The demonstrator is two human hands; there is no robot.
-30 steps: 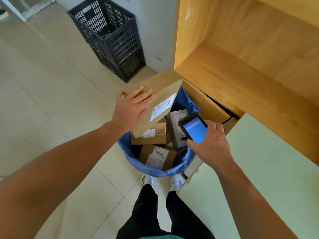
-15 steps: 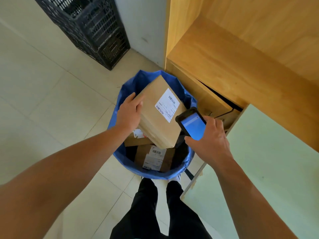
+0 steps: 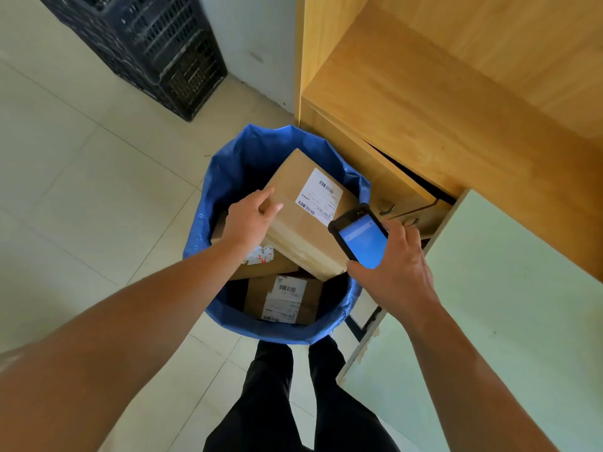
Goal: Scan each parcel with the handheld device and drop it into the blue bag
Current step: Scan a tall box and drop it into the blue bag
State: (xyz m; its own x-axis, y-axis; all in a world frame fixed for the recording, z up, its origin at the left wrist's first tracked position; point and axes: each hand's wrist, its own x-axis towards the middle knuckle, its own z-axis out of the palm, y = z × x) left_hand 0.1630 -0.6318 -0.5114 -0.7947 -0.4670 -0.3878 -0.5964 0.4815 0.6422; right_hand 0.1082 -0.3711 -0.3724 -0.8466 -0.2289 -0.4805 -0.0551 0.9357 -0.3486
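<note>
1. Your left hand (image 3: 250,220) rests loosely on the top parcel (image 3: 306,238). The fingers are half curled, with the fingertips touching its upper face near the left edge, and they clamp nothing that shows.
2. Your right hand (image 3: 399,267) is wrapped firmly round the scanner (image 3: 359,238). Its blue screen faces up, and you hold it over the bag's right rim, just beside the parcel's white label (image 3: 319,197).
3. That parcel lies tilted inside the blue bag (image 3: 208,197), toward the far rim. It is propped on a parcel under your left wrist (image 3: 261,267), and another labelled parcel (image 3: 284,298) lies at the near rim.
4. By the look of it, the drop for this parcel is all but done. Next, lift your left hand clear of the bag and fetch another parcel to scan. None shows outside the bag, so you will have to look elsewhere.
5. Further out, a wooden cabinet (image 3: 424,109) presses against the bag's far right rim. A pale green tabletop (image 3: 505,305) lies on your right, and a black crate (image 3: 156,44) stands on the floor well apart.
</note>
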